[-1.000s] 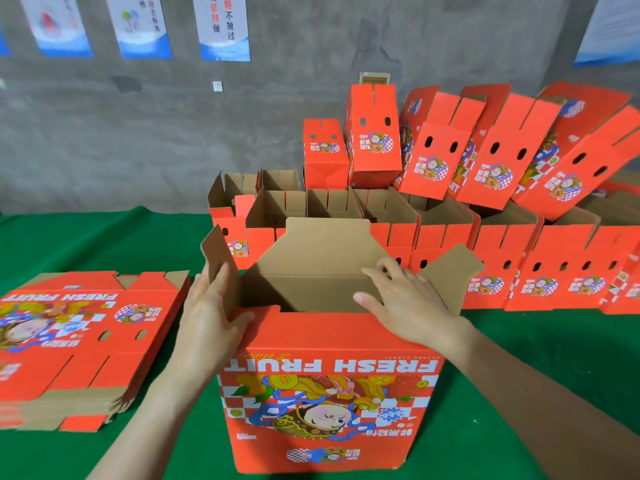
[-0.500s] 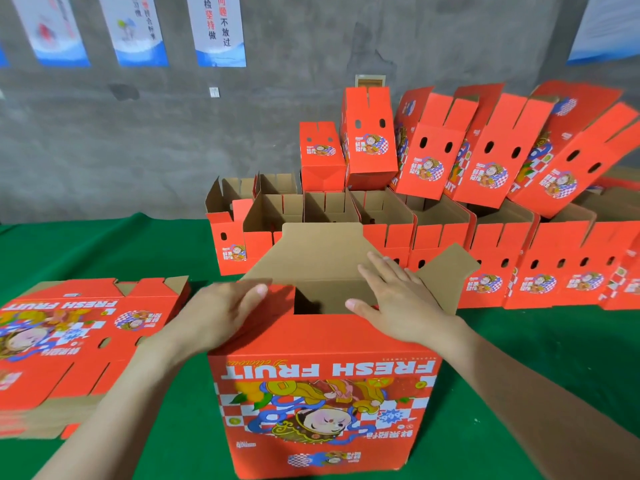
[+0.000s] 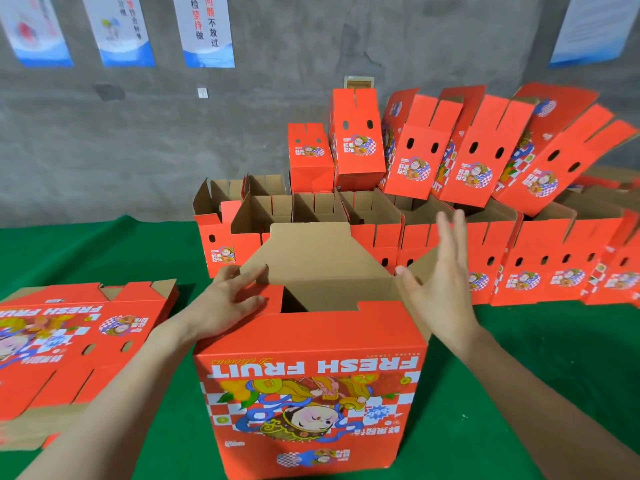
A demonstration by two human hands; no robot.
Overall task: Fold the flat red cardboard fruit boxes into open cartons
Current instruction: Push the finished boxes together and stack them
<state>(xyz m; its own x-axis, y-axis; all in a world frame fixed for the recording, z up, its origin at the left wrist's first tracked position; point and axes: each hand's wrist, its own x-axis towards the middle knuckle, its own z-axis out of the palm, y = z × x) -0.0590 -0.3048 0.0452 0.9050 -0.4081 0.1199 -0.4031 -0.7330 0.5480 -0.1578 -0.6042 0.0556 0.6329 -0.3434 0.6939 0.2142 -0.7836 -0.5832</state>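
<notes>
The upturned red printed cardboard fruit box stands at six o'clock, its nine o'clock end flap pressed inward under the flat-fingered left hand, while the right hand hovers spread and empty at three o'clock, likely to fold the opposite flap.

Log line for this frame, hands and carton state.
step: folding flaps | left hand: presses left flap of carton | right hand: open by right flap, contact unclear | flat boxes: stacked left

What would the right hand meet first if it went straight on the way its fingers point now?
Probably the row of folded cartons behind the box. The right hand is open, its fingers pointing up and away toward them. Depth is unclear; it might pass over their rims.
</notes>
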